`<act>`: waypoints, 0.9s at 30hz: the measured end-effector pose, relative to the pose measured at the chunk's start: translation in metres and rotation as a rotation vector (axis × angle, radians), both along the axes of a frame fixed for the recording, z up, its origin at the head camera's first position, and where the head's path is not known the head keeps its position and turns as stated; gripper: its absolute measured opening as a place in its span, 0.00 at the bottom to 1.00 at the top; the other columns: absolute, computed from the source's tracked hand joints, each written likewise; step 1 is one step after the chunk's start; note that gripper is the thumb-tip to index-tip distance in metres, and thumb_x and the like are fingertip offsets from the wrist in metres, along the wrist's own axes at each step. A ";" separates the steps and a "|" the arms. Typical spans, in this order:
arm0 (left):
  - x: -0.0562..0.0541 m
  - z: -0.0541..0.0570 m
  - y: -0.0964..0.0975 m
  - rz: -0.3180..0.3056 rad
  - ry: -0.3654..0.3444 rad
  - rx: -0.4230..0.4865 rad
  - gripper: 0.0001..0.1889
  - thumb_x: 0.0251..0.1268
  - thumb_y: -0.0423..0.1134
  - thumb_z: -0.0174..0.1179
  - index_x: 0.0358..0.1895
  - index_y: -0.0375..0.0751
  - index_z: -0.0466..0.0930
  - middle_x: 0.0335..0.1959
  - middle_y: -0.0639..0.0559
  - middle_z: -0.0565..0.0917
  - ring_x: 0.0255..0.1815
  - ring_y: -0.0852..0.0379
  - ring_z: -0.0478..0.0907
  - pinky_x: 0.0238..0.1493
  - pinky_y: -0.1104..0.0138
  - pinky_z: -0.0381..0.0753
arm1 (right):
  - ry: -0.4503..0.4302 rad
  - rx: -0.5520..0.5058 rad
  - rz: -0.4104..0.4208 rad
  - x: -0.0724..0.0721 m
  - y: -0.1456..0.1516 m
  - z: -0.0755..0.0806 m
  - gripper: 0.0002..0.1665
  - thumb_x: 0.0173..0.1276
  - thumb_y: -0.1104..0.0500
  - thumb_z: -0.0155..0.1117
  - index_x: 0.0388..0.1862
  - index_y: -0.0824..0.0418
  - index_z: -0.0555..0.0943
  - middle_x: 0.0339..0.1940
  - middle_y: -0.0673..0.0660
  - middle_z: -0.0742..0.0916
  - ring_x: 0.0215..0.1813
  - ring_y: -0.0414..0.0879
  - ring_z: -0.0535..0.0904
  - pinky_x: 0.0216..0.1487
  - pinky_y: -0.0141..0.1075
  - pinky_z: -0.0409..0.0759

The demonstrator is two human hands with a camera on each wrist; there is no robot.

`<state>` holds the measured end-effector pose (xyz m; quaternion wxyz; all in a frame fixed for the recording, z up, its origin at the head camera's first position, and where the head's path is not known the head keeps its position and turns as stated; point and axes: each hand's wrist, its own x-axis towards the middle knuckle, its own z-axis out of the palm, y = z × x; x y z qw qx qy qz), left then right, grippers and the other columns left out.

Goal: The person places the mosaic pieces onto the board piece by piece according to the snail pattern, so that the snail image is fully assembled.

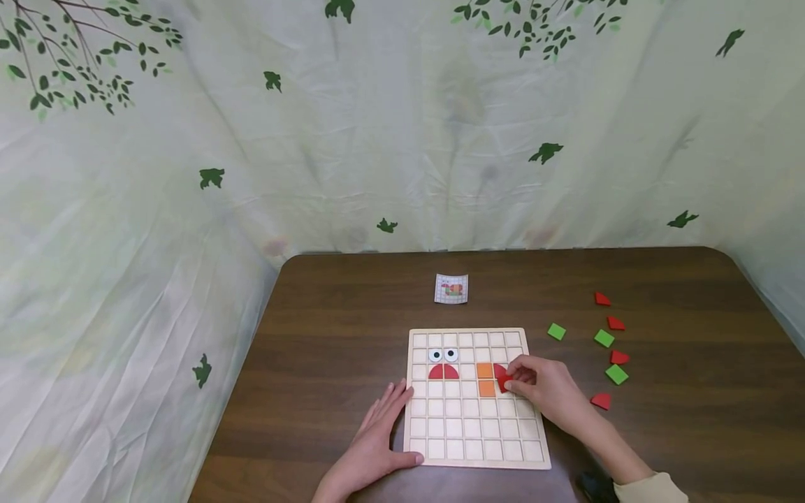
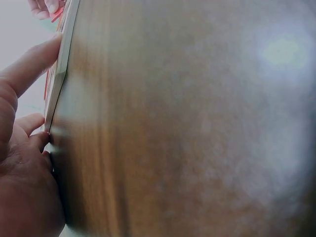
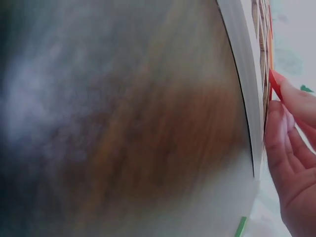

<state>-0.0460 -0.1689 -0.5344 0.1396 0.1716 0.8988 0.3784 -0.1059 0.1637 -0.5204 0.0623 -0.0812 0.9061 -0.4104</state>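
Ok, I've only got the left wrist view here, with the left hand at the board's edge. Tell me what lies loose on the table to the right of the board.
Observer: Four red pieces and three green squares, scattered with gaps between them.
Operator: Now place the right hand for me; I only catch a scrap of it.
Observer: It pinches another red piece over the board, just right of the lower of two orange squares.
Operator: Report what's past the board's far edge.
Observer: A small printed card, on the table and apart from the board.
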 end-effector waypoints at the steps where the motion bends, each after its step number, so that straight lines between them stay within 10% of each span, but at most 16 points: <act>1: 0.000 0.000 0.000 0.000 0.001 0.002 0.51 0.48 0.51 0.75 0.77 0.48 0.57 0.80 0.55 0.51 0.80 0.50 0.41 0.73 0.46 0.43 | -0.005 0.001 0.001 0.000 0.000 0.000 0.12 0.55 0.63 0.77 0.32 0.49 0.83 0.26 0.42 0.82 0.31 0.40 0.76 0.34 0.32 0.79; 27: -0.002 -0.003 0.000 -0.003 0.005 -0.005 0.52 0.47 0.53 0.75 0.77 0.49 0.57 0.80 0.54 0.51 0.80 0.50 0.41 0.72 0.46 0.42 | 0.082 0.067 0.067 0.002 0.016 0.003 0.09 0.59 0.62 0.74 0.35 0.49 0.85 0.33 0.42 0.81 0.33 0.40 0.74 0.34 0.31 0.77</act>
